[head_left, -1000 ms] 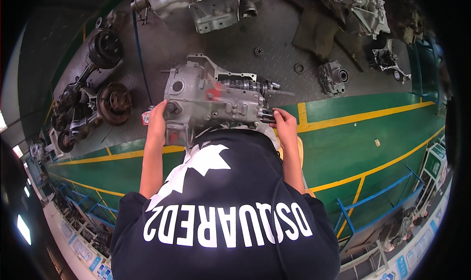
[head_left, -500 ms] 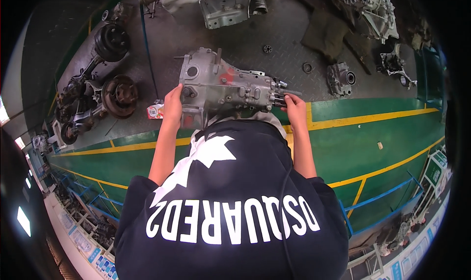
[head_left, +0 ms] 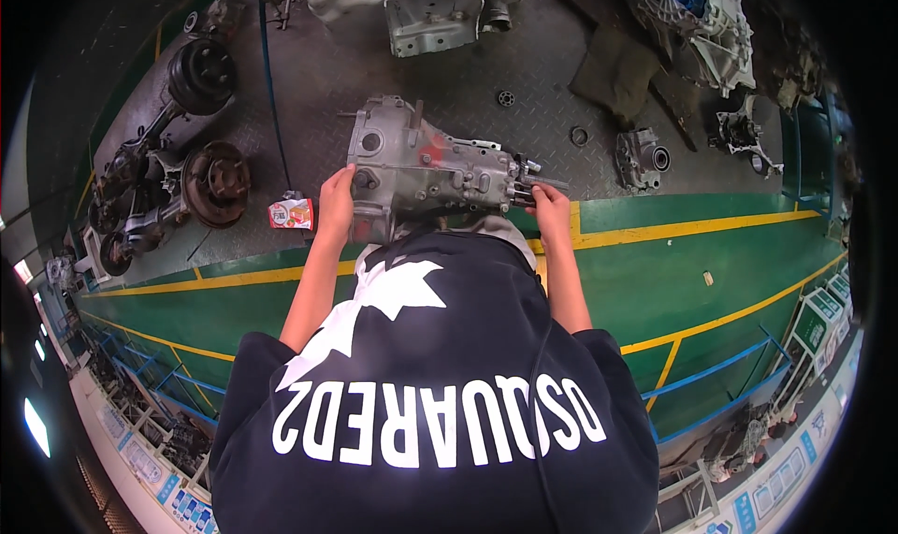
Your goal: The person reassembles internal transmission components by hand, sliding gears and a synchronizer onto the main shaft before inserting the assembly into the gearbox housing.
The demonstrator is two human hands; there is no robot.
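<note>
Close in front of me, near the front edge of the metal bench, lies a grey gearbox housing (head_left: 421,165) with a red patch on its top. My left hand (head_left: 335,202) grips the wide left end by its flange edge, thumb on top and the other fingers partly hidden. At the narrow right end, several shafts or rods (head_left: 541,183) stick out. My right hand (head_left: 552,207) closes its fingers on these rods from the near side; which rod it pinches cannot be made out.
Left of the housing are a red and white packet (head_left: 292,213) and an axle with brake drums (head_left: 217,183). Beyond stand a larger metal casing (head_left: 435,20), a ring gear (head_left: 506,98), a bearing ring (head_left: 579,137), a small housing (head_left: 642,158) and another gearbox (head_left: 702,29).
My view has shifted slightly, so the surroundings sit further left and the packet shows more fully. Both hands keep their hold at the two ends of the housing.
</note>
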